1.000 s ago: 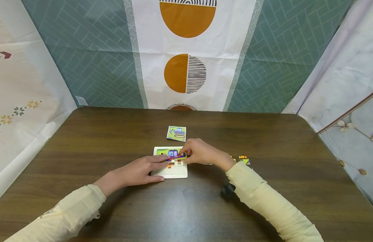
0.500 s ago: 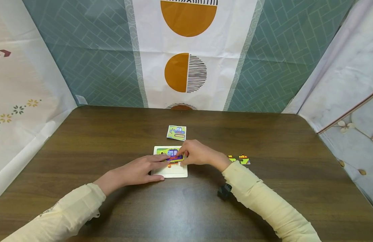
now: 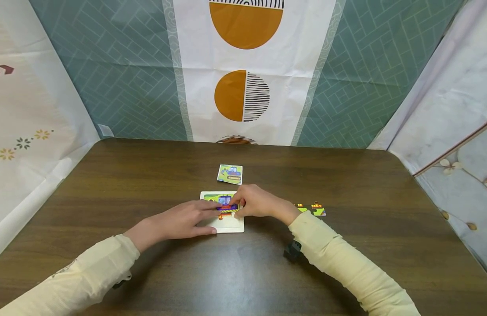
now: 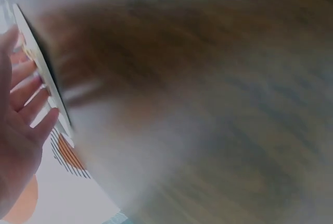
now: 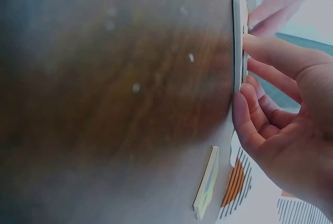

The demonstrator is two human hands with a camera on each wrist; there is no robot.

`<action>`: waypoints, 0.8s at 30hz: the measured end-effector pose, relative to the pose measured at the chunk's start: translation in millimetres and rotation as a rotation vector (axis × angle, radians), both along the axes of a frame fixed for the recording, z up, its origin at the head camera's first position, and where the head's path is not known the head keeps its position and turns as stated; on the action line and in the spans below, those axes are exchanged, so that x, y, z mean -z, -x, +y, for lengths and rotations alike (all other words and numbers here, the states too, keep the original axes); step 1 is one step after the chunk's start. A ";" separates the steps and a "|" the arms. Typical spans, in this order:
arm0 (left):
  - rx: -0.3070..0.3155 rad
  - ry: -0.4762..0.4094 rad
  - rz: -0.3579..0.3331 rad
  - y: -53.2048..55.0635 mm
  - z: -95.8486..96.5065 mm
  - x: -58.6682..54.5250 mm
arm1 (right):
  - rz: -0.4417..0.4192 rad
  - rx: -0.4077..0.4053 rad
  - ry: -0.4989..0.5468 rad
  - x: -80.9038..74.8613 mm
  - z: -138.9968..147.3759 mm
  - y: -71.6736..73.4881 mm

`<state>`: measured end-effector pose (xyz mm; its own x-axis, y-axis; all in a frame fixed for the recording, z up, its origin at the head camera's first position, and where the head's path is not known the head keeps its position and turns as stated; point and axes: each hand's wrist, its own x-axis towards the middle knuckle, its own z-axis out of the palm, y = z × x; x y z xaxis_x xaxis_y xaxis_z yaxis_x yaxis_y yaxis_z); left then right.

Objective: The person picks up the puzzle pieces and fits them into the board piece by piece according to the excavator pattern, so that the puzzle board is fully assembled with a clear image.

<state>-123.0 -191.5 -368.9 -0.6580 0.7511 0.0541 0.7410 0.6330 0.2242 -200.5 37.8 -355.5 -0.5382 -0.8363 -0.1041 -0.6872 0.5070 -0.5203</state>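
Note:
A white puzzle tray (image 3: 229, 228) lies on the table, its far part filled with joined jigsaw pieces (image 3: 225, 199) that show a purple and green digger picture. My left hand (image 3: 186, 218) rests flat from the left, fingers extended over the pieces and thumb near the tray's front edge; the left wrist view also has these spread fingers at the tray (image 4: 61, 107). From the right, my right hand (image 3: 260, 202) pinches a puzzle piece with purple and yellow stripes at the tray's right side, its fingers bent in the right wrist view. They cover part of the piece.
A small picture card (image 3: 230, 174) with a digger lies just beyond the tray. Two loose puzzle pieces (image 3: 319, 209) lie right of the right hand, one partly behind its wrist. A patterned cloth wall (image 3: 237, 96) stands behind the table.
The right hand has shifted slightly left with the striped piece, which now sits against the joined pieces, closing the white gap seen there earlier. The left hand has stayed almost still.

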 end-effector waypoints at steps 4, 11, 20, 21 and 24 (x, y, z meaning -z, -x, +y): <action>0.014 -0.002 0.056 1.2 6.3 1.9 | 0.000 0.002 -0.003 0.7 0.1 0.3; 0.049 -0.011 0.093 -2.9 14.2 4.7 | 0.035 -0.025 0.017 1.6 2.0 2.0; 0.047 -0.007 0.112 -4.0 13.3 8.8 | 0.060 -0.003 0.031 -0.3 9.2 3.1; 0.049 -0.009 0.119 -3.7 13.0 9.3 | 0.066 0.002 0.033 -0.3 10.2 3.1; 0.045 -0.015 0.120 -3.3 12.8 9.7 | 0.085 0.005 0.043 1.5 12.2 3.2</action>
